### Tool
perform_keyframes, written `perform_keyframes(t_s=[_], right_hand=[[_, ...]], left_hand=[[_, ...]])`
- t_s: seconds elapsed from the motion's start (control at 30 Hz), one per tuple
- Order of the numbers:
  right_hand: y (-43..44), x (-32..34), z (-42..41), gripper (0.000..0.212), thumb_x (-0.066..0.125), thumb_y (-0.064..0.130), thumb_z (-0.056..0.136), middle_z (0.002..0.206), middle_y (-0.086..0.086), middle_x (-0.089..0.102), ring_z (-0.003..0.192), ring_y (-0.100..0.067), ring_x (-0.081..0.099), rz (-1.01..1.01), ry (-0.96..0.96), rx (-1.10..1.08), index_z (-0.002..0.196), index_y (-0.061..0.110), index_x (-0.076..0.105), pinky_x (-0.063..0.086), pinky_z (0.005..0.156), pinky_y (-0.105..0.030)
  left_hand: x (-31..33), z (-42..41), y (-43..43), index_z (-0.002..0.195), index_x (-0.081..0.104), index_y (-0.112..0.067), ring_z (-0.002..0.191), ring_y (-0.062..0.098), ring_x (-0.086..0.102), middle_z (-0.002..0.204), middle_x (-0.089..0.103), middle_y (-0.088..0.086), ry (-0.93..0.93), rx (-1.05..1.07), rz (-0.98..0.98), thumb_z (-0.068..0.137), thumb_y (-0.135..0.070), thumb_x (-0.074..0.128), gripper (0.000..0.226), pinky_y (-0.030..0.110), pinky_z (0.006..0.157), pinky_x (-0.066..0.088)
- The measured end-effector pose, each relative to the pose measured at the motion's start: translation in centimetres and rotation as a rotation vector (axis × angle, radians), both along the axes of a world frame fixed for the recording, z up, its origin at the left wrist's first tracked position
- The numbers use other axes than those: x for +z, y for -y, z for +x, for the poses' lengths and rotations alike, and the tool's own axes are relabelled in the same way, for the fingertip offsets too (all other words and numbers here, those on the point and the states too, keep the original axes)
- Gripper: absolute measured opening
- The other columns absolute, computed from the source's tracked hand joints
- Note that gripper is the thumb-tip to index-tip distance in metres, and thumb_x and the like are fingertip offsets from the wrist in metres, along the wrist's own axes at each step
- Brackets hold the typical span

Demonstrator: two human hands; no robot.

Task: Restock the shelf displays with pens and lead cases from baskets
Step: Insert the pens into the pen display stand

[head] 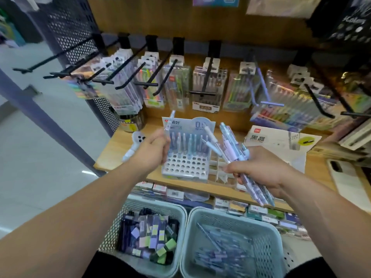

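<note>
A white pen display stand [185, 167] with rows of round holes stands on the wooden shelf [112, 151]; its back rows hold several pens. My left hand [152, 150] is shut on one pale pen [170, 122] that points up, just left of the stand. To the stand's right, my right hand [259, 167] grips a bundle of pastel pens [232, 149], tips fanned up and left. Below the shelf sit two pale green baskets: the left basket [180, 213] holds lead cases [148, 235], the right basket [267, 233] holds loose pens [220, 249].
Black pegboard hooks [132, 71] jut out above the shelf with hanging pen packs [208, 87]. A clear divider rack [218, 173] stands right of the stand. A white box [281, 143], a phone [347, 177] and a white novelty pen [133, 145] lie on the shelf.
</note>
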State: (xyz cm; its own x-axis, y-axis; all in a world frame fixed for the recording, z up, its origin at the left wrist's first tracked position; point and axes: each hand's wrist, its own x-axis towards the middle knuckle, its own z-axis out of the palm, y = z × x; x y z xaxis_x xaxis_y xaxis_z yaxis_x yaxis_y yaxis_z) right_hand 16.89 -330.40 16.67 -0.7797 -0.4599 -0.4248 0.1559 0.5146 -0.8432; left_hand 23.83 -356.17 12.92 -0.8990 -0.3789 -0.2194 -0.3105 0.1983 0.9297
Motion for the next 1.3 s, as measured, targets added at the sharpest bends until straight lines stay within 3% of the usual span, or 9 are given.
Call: perform_keyframes(t_s=[0.1, 0.23, 0.37, 0.43, 0.57, 0.8, 1.03, 1.13, 1.3], right_hand=[[0.2, -0.3, -0.4, 0.017, 0.083, 0.008, 0.076, 0.064, -0.011, 0.063, 0.055, -0.021, 0.056, 0.001, 0.043, -0.046, 0.081, 0.009, 0.066, 0.05, 0.059, -0.033], [1.1, -0.8, -0.5, 0.018, 0.083, 0.011, 0.074, 0.064, -0.011, 0.063, 0.057, -0.023, 0.056, 0.011, 0.035, -0.031, 0.077, 0.011, 0.065, 0.049, 0.062, -0.036], [1.8, -1.2, -0.2, 0.018, 0.083, 0.01, 0.074, 0.063, -0.015, 0.062, 0.059, -0.026, 0.057, 0.007, 0.043, -0.029, 0.073, 0.011, 0.065, 0.05, 0.067, -0.041], [2.1, -1.5, 0.0, 0.016, 0.082, 0.011, 0.074, 0.063, -0.016, 0.062, 0.059, -0.027, 0.056, -0.01, 0.05, -0.043, 0.076, 0.01, 0.066, 0.05, 0.069, -0.042], [2.4, -1.8, 0.5, 0.024, 0.084, 0.02, 0.065, 0.062, -0.018, 0.064, 0.058, -0.026, 0.055, -0.002, 0.049, -0.048, 0.077, 0.004, 0.071, 0.047, 0.071, -0.044], [0.9, -2.0, 0.4, 0.039, 0.087, 0.031, 0.057, 0.063, -0.018, 0.066, 0.058, -0.027, 0.056, 0.042, 0.034, -0.055, 0.08, 0.004, 0.071, 0.053, 0.076, -0.055], [0.1, -2.0, 0.6, 0.057, 0.085, 0.04, 0.046, 0.069, -0.024, 0.068, 0.06, -0.028, 0.056, 0.048, 0.032, -0.069, 0.082, -0.001, 0.07, 0.051, 0.073, -0.05], [0.1, -2.1, 0.6, 0.05, 0.087, 0.035, 0.052, 0.073, -0.026, 0.069, 0.061, -0.029, 0.059, 0.051, 0.031, -0.064, 0.084, 0.001, 0.07, 0.055, 0.079, -0.058], [-0.2, -2.4, 0.3, 0.03, 0.087, 0.017, 0.068, 0.067, -0.019, 0.066, 0.06, -0.028, 0.059, 0.034, 0.026, -0.06, 0.085, 0.001, 0.068, 0.053, 0.071, -0.045]], left_hand=[[-0.6, 0.0, 1.1, 0.091, 0.05, -0.016, 0.049, 0.017, 0.03, 0.057, 0.036, -0.001, -0.017, -0.02, 0.069, 0.109, -0.031, 0.034, 0.028, 0.031, 0.048, 0.026], [-0.8, -0.4, 1.5, 0.111, 0.059, -0.029, 0.05, 0.018, 0.038, 0.058, 0.041, 0.002, -0.054, -0.064, 0.016, 0.109, -0.035, 0.036, 0.023, 0.032, 0.046, 0.034], [-0.8, -0.8, 2.0, 0.092, 0.063, -0.016, 0.066, 0.021, 0.056, 0.084, 0.066, 0.007, -0.002, -0.108, -0.094, 0.106, -0.027, 0.047, 0.024, 0.032, 0.057, 0.048], [-0.6, -1.3, 2.3, 0.078, 0.064, -0.017, 0.067, 0.019, 0.052, 0.08, 0.058, 0.015, -0.034, -0.065, -0.183, 0.102, -0.03, 0.057, 0.028, 0.029, 0.064, 0.043], [0.2, -2.5, 2.9, 0.062, 0.06, -0.024, 0.061, 0.015, 0.043, 0.071, 0.044, -0.003, -0.14, -0.011, -0.26, 0.095, -0.029, 0.068, 0.035, 0.027, 0.06, 0.036], [0.1, -2.6, 3.0, 0.1, 0.06, -0.022, 0.041, 0.012, 0.031, 0.049, 0.04, -0.005, -0.024, -0.022, -0.115, 0.105, -0.031, 0.049, 0.015, 0.023, 0.039, 0.028], [0.1, -1.9, 2.0, 0.089, 0.056, -0.01, 0.043, 0.019, 0.029, 0.055, 0.036, 0.007, 0.109, 0.038, 0.026, 0.103, -0.051, 0.042, 0.045, 0.021, 0.039, 0.023], [-0.3, -2.0, 2.1, 0.093, 0.058, -0.016, 0.05, 0.021, 0.034, 0.059, 0.044, 0.006, 0.142, 0.059, -0.039, 0.095, -0.034, 0.041, 0.025, 0.024, 0.046, 0.028], [-0.6, -2.1, 1.4, 0.092, 0.047, -0.018, 0.046, 0.012, 0.041, 0.062, 0.047, 0.002, 0.098, -0.04, -0.291, 0.104, -0.033, 0.047, 0.019, 0.024, 0.048, 0.03]])
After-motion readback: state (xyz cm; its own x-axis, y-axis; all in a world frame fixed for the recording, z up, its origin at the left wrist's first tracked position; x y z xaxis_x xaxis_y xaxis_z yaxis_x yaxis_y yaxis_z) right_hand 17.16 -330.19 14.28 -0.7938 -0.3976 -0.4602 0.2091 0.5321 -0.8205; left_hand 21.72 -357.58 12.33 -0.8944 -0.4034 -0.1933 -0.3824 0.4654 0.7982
